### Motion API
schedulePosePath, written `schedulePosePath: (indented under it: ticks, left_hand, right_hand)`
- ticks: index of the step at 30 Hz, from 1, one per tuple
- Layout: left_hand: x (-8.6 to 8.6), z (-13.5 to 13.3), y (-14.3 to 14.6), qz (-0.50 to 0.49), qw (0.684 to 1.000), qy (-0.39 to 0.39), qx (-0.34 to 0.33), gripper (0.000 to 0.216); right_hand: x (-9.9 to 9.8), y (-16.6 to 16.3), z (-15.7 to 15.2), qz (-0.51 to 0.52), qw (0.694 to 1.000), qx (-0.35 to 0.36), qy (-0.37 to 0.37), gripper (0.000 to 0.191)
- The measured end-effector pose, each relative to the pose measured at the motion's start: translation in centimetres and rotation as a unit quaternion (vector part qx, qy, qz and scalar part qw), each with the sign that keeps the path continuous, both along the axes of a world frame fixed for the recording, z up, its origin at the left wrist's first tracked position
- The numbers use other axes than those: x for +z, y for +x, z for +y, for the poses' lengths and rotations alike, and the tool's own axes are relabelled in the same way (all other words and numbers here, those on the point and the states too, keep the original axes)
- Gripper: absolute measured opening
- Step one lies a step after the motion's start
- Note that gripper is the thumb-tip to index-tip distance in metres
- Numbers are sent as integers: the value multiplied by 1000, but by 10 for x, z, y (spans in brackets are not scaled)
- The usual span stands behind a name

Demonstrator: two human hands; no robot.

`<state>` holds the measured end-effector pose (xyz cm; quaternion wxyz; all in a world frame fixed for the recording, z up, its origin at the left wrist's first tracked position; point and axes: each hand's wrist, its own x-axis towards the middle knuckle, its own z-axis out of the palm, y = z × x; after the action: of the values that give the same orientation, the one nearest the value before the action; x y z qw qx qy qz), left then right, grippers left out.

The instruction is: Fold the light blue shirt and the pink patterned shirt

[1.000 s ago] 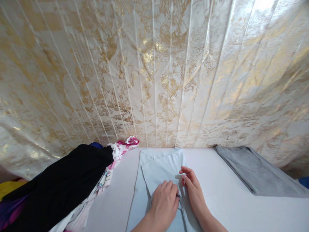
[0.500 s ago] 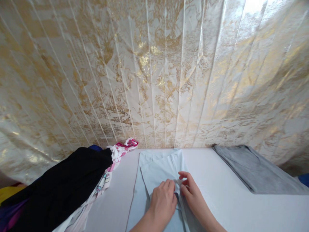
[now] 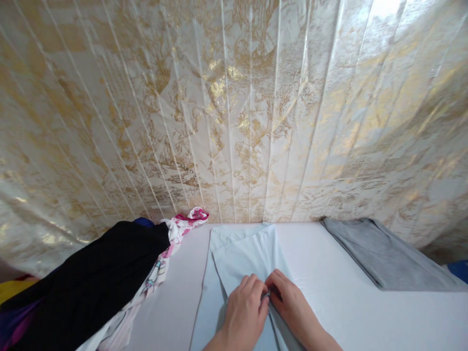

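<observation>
A light blue garment (image 3: 241,258) lies flat on the white table, its far end near the wall and one layer folded over at a slant. My left hand (image 3: 245,304) rests on the middle of it, fingers curled on the cloth. Just to its right, my right hand (image 3: 288,300) is closed on the same garment. The two hands nearly touch, and a small darker bit of fabric shows between their fingertips. Exactly which layers they pinch is hidden. A loose edge of the cloth hangs slanting down below the hands.
On the left is a heap of clothes, with a black garment (image 3: 98,278) over a white and pink printed one (image 3: 179,231). A folded grey garment (image 3: 391,258) lies on the right of the white table (image 3: 343,317). Gold-patterned sheeting (image 3: 234,107) stands behind.
My right hand has come left and closed its fingers on the cloth beside my left hand. The left hand stays almost where it was.
</observation>
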<state>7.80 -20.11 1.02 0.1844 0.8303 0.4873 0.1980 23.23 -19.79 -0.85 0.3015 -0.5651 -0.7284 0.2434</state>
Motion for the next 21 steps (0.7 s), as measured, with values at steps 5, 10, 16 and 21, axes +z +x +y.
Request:
schedulePosePath:
  ticks: [5, 10, 16, 21]
  left_hand:
    - [1, -10, -3, 16, 999, -17, -42, 23]
    - [5, -10, 3, 22, 999, -15, -47, 21]
    - [6, 21, -3, 40, 996, 45, -64, 35]
    - [-14, 31, -9, 71, 989, 11, -129, 56]
  right_hand:
    - [6, 12, 1, -3, 999, 44, 14, 35]
    - [10, 15, 28, -82, 993, 6, 87, 41]
    - [-11, 13, 94, -239, 966, -62, 79, 45]
    - [-29, 16, 122, -244, 966, -50, 67, 53]
